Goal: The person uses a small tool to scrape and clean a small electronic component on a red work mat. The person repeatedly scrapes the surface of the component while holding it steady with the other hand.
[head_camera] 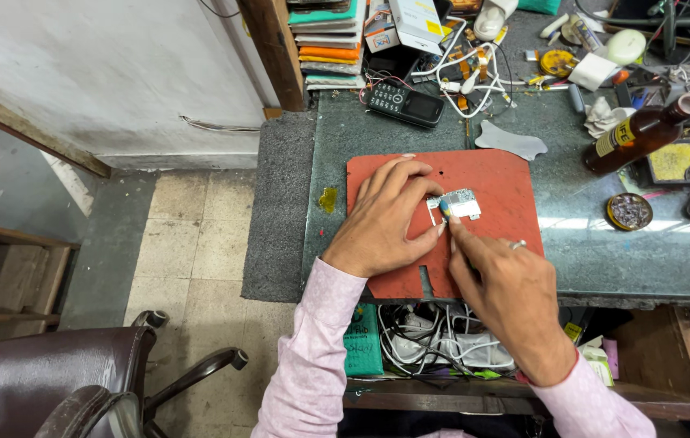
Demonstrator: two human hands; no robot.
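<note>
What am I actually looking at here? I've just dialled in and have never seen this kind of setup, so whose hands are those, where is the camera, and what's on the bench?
There is no machine: a person works with two bare hands, and the one picture comes from a camera on their head, looking down. The left hand rests on a red mat and steadies a small circuit board. The right hand, wearing a ring, presses at the board's left edge; I cannot tell whether it holds a tool. The mat lies on a dark green bench. Behind it are a black keypad phone, white cables, a brown bottle and a small round tin.
</note>
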